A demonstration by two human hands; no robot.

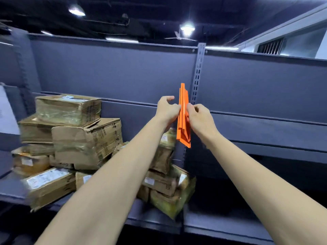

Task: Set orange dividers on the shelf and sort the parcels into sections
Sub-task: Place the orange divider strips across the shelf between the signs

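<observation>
Nearest, loose parcels (pixel 85 144) crowd the shelf (pixel 221 225) at left, and beyond them the left hand (pixel 167 110) and right hand (pixel 200 117) pinch upright stacked orange dividers (pixel 184 117) against the post (pixel 197 76); peeling one off could spill the rest.

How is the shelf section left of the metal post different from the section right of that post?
The left section carries a loose heap of taped brown parcels, stacked several high; the right section shows no parcels. The left section's back panel is partly hidden by the heap, the right section's is in plain sight. Both are the same dark grey metal, meet at the post, and bear no orange dividers yet.
</observation>
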